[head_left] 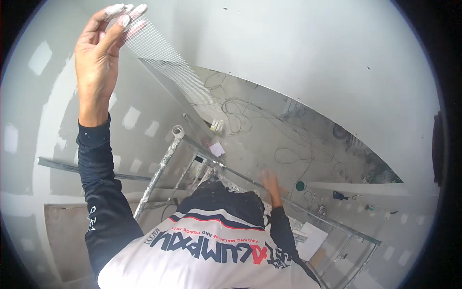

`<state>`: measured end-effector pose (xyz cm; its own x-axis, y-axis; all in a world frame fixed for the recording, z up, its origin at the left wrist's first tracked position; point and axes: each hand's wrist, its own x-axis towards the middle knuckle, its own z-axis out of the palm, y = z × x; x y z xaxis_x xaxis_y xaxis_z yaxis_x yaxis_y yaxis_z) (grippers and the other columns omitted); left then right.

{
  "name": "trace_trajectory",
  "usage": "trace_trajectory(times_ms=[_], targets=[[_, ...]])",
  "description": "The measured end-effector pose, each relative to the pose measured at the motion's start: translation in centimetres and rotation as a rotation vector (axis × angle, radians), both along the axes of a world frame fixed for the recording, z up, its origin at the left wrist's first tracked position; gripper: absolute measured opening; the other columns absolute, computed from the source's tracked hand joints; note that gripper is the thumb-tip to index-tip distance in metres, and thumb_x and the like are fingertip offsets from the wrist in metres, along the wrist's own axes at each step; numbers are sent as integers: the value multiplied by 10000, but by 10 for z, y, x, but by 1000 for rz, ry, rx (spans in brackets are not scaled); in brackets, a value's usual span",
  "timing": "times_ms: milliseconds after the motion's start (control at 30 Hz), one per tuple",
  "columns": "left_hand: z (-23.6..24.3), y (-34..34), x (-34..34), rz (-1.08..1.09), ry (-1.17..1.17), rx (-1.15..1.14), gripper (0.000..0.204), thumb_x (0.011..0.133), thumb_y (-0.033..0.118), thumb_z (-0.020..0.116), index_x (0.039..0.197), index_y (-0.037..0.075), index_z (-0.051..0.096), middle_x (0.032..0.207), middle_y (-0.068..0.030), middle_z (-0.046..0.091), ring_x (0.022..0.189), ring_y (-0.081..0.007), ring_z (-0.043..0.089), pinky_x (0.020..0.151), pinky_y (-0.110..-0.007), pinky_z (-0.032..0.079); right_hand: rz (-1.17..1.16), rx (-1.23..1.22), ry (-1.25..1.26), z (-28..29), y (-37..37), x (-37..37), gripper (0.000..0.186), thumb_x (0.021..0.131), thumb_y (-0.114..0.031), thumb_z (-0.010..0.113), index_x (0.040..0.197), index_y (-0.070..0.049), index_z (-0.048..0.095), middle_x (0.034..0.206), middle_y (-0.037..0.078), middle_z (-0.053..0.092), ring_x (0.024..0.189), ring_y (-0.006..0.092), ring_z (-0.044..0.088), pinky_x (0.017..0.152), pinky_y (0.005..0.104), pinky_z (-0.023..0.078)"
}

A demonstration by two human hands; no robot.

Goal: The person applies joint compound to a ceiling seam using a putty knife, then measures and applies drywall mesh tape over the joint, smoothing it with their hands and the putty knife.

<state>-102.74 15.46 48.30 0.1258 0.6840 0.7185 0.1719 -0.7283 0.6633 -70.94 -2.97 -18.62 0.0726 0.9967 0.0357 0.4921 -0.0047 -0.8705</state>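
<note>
Raised high at the upper left, my left hand (102,50) pinches the end of a strip of white mesh joint tape (166,55) between thumb and fingers. White compound coats those fingertips. The strip slants down to the right from the hand, in front of the pale board surface (298,53), and its lower end hangs over the view of the floor. Down by my right side, my right hand (272,182) is smeared by motion, close to a scaffold rail. Whether it holds anything cannot be made out.
A compound-spattered scaffold frame (158,172) surrounds me, its long rail (332,221) running to the lower right. The left wall (96,159) bears several white filled patches. Far below, loose cables (245,108) and a green round container (301,186) lie on the floor.
</note>
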Motion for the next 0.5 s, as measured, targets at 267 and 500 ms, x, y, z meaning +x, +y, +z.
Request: trace_trajectory(times_ms=[267,500], targets=[[23,31,-63,-190,-183,-11,271,966,-25,635,1234,-37,597,1174,-133,680,1036,-200,703,900,-314,588,432,374,137,236,211,-135,692,812,-290,865,1391,-51,569,1441,156,574,1314,295,562,1113,403,432],[44,80,-150,-131,-276,-13,153,1018,-7,561,1169,4,582,1165,-100,634,1103,-200,674,972,-324,588,405,71,387,272,206,-133,209,960,-210,728,999,-5,715,926,62,729,917,135,667,843,325,531]])
